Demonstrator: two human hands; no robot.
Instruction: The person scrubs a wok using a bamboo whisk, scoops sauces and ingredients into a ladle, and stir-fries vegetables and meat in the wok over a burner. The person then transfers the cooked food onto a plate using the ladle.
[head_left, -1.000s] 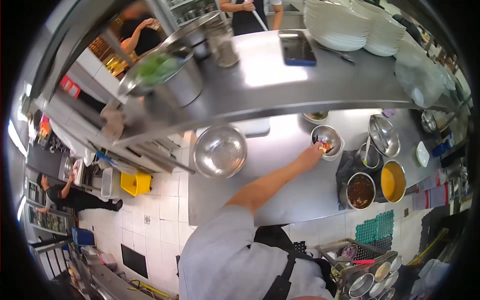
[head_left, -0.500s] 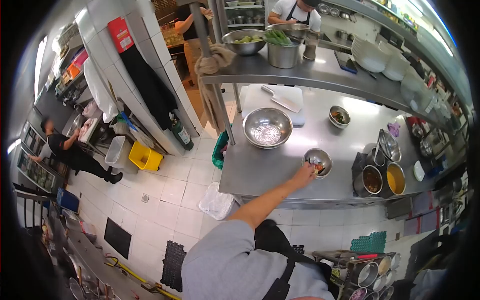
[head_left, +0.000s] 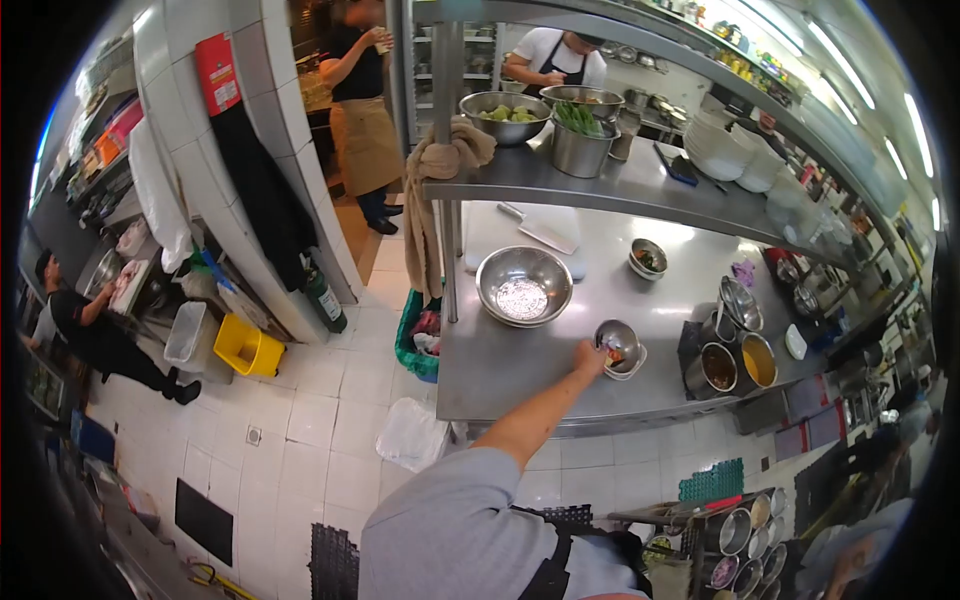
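My left hand (head_left: pixel 589 358) reaches out over the steel table (head_left: pixel 480 375), its fingers closed at the left rim of a small metal bowl (head_left: pixel 617 338). The bowl is tilted, and some reddish food lies inside it beside my fingertips. A pale rim (head_left: pixel 630 374) shows just below the bowl. Left of it stands a large metal mixing bowl (head_left: pixel 523 287) with a shiny bottom. Another small bowl (head_left: pixel 648 259) with dark and green food sits further back. My right hand is out of view.
A cleaver (head_left: pixel 547 236) lies on a white cutting board (head_left: pixel 484 234). To the right stand pots of brown sauce (head_left: pixel 718 369) and orange sauce (head_left: pixel 758 360). An overhead shelf (head_left: pixel 500 185) crosses behind. Other people work at the left and back.
The small bowl has tipped, and my left hand has shifted from over its food to its left rim. My view has turned, so the surroundings appear shifted.
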